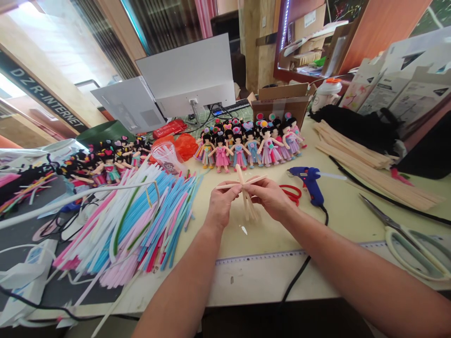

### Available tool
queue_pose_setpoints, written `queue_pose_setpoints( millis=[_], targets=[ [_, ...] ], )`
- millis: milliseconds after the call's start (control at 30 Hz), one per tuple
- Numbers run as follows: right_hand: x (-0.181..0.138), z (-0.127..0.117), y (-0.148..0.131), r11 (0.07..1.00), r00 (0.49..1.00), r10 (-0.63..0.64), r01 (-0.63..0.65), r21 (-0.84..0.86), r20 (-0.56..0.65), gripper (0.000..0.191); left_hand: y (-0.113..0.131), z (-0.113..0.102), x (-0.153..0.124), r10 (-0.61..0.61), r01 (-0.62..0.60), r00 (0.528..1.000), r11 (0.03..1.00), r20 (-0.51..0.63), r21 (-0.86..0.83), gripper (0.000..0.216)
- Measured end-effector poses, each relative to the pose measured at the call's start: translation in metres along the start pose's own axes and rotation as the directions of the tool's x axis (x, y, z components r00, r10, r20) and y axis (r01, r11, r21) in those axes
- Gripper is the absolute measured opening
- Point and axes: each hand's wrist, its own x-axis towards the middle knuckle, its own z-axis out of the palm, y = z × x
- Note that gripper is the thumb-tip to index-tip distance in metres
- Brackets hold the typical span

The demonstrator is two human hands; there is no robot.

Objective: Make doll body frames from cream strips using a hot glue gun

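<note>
1. Left hand (221, 203) and right hand (268, 196): I have both pinching the beige pipe-cleaner figure (246, 204) over the surface (266, 234).
2. Behind it, I see pipe-cleaner dolls (238, 151); right, a blue glue gun (310, 182); left, loose pipe cleaners (151, 213).

- At 10 o'clock, a dark sign (45, 96), slanting down to the right, bears "DZR-INTERNET" in white capitals.
- From 6 round to 4 o'clock, a ruler (260, 257) carries fine graduations and figures, too small to read.
- At 2 o'clock, white boxes (416, 94) show dark triangles and lines of small, blurred print.
- At 1 o'clock, a carton (307, 31) wears a white label (310, 19); its lettering is illegible.
- At 9 o'clock, a clear plastic cup (165, 154) has a dark printed mark, too indistinct to make out.
</note>
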Motion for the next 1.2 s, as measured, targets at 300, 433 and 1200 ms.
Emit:
queue_pose_setpoints(
  millis=[300, 433, 1200],
  targets=[
    [-0.001, 0.004, 0.001, 0.999, 0.998, 0.006, -0.003, 0.053, -0.069, 0.029, -0.002, 0.009, -0.006, 0.032, -0.033, 0.998, 0.999, -0.048, -0.02, 0.014],
    [-0.003, 0.007, 0.0, 0.998, 0.997, 0.011, -0.005, 0.064, -0.081, 0.03, -0.002, 0.013, -0.008, 0.04, -0.043, 0.996, 0.998, -0.078, -0.039, 0.013],
    [0.004, -0.007, -0.001, 0.999, 0.991, -0.034, 0.037, 0.021, -0.126, 0.031, 0.003, 0.003, -0.003, -0.12, 0.131, 0.988, 0.984, 0.098, -0.117, 0.029]
  ],
)
